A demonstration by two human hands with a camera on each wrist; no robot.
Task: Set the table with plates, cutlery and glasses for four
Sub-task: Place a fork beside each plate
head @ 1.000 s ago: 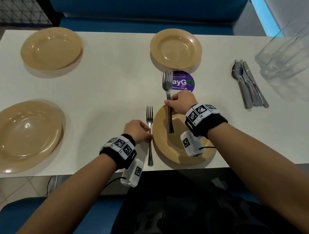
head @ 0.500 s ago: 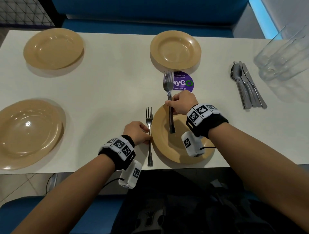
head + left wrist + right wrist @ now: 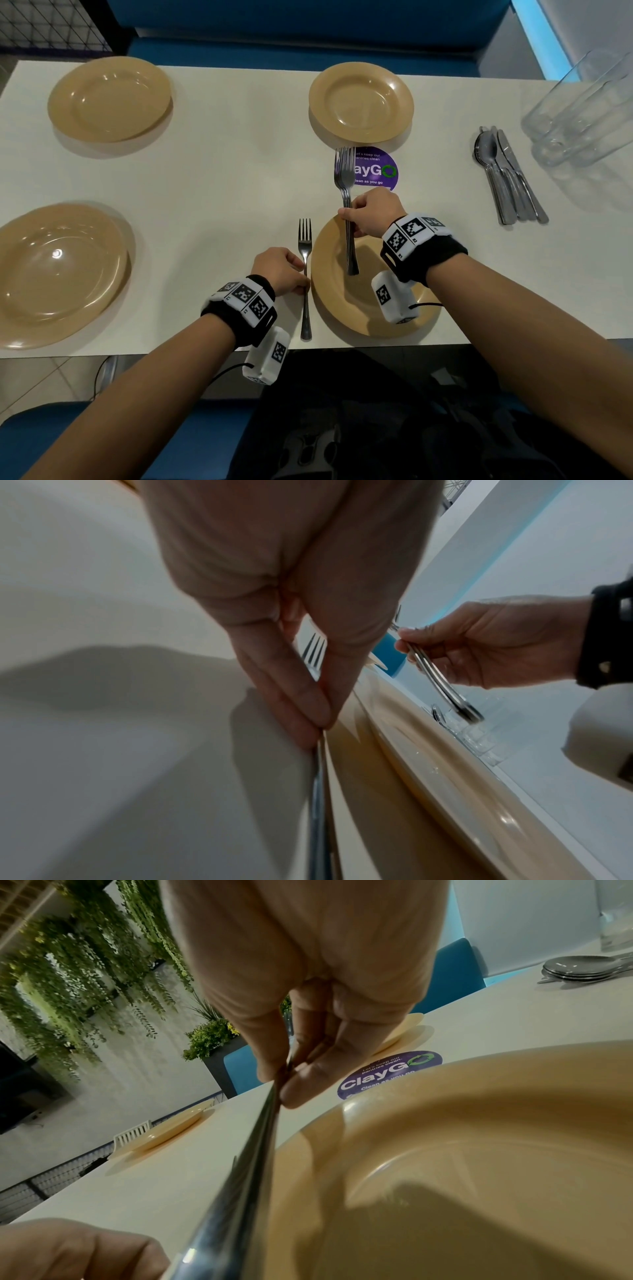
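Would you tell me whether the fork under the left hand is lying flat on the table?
Yes, flat: the fork lies along the table beside the near plate, pinched by the left hand.

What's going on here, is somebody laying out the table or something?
Yes, a person is setting a white table. Four tan plates are already out. The left hand pinches a single fork lying just left of the nearest plate. The right hand holds a bundle of forks above that plate. Spoons and knives lie in a pile at the right, beside clear glasses not yet handed out.
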